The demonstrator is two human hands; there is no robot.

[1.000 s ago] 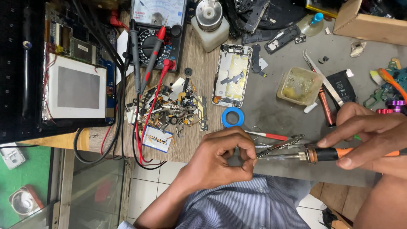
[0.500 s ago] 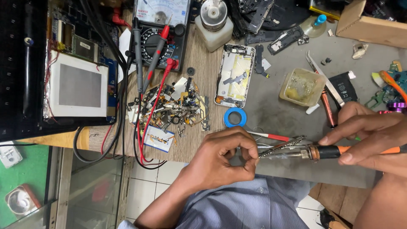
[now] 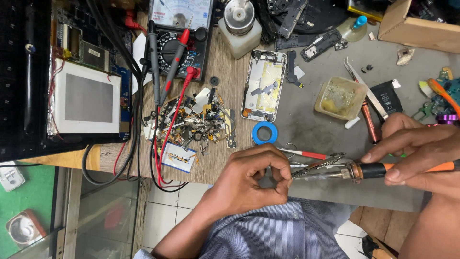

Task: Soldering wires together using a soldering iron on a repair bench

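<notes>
The opened phone (image 3: 263,86) lies on the worktop (image 3: 230,67). Left of the phone sits a pile of small parts (image 3: 194,127), and farther left a flat screen panel (image 3: 86,97). Behind the pile, away from the person, is a meter with probes (image 3: 178,29). A small bottle (image 3: 239,26) stands just behind the phone. A tape ring (image 3: 264,133) lies just in front of the phone. Right of the phone sits a little tub (image 3: 340,97), with tweezers (image 3: 366,88) beside it. Nearer the person than the phone, the left hand (image 3: 251,180) and right hand (image 3: 421,153) meet at a soldering iron (image 3: 364,170).
</notes>
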